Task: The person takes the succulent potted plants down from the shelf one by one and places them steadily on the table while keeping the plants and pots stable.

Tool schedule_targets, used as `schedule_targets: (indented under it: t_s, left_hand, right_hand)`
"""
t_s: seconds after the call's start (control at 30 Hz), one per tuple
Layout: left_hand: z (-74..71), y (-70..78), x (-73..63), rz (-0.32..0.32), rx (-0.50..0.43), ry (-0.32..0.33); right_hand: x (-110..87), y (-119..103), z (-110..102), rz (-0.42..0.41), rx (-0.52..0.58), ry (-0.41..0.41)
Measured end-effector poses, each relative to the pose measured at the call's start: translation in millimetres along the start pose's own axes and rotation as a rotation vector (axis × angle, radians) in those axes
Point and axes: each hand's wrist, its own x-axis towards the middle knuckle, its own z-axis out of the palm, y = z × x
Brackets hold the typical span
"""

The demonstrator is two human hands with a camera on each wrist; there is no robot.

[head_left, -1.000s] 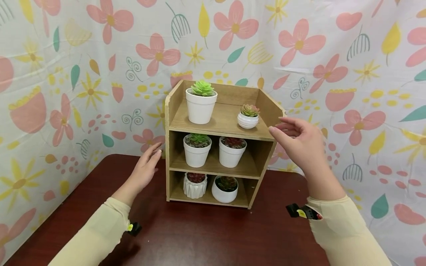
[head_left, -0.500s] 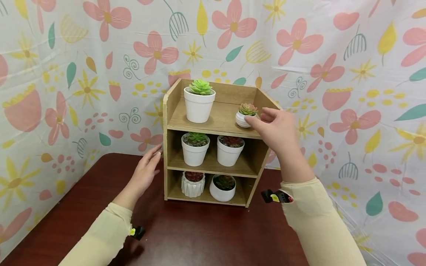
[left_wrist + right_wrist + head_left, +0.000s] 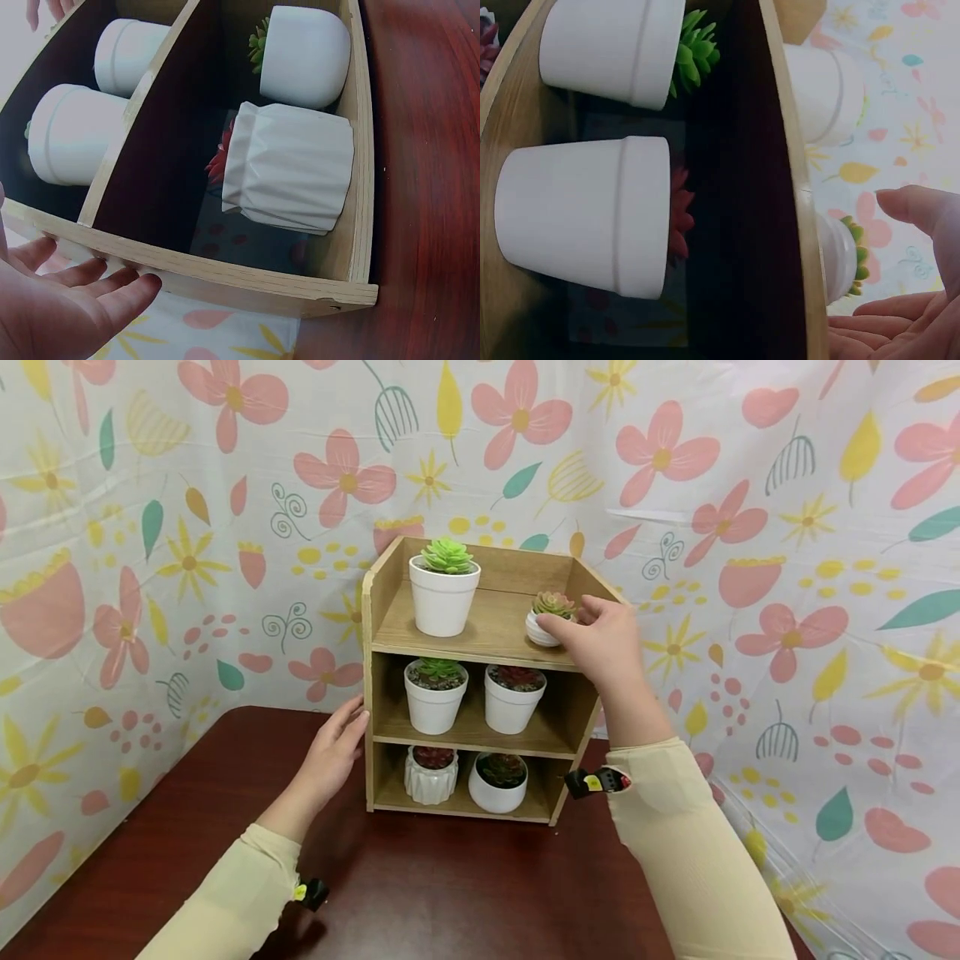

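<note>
A small ribbed white pot [image 3: 542,632] with a pinkish-green succulent stands at the right of the wooden shelf's [image 3: 495,648] top tier. My right hand [image 3: 606,639] is around its right side. In the right wrist view, the thumb [image 3: 915,204] stands apart from the pot, while the other fingers lie beyond it, partly hidden. My left hand [image 3: 333,752] is at the shelf's left side panel, its fingers extended. From the left wrist, those fingertips [image 3: 142,289] appear against or just beside the panel; contact is not certain.
A larger potted green succulent [image 3: 444,600] stands at the top left. Two white pots, one holding a green plant [image 3: 435,706] and one a red plant [image 3: 513,706], fill the middle tier. A fluted pot [image 3: 431,781] and a round pot [image 3: 498,789] sit below. The dark red table [image 3: 450,885] supports the shelf.
My right hand has moved left from beyond the shelf's right edge to the small succulent pot. My left hand has come slightly closer to the side panel. The pots stay in place.
</note>
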Motion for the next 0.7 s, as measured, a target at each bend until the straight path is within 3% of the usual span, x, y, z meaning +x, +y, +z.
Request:
schedule_targets:
  t_s: [0.43, 0.7]
  left_hand:
    - [4.2, -1.7, -0.9, -0.006, -0.016, 0.009]
    - [4.4, -0.9, -1.5, -0.005, -0.007, 0.016]
  right_hand:
    - [12.6, 2.1, 10.5, 0.016, -0.013, 0.006]
    - [18.5, -0.2, 18.4, 0.040, -0.065, 0.055]
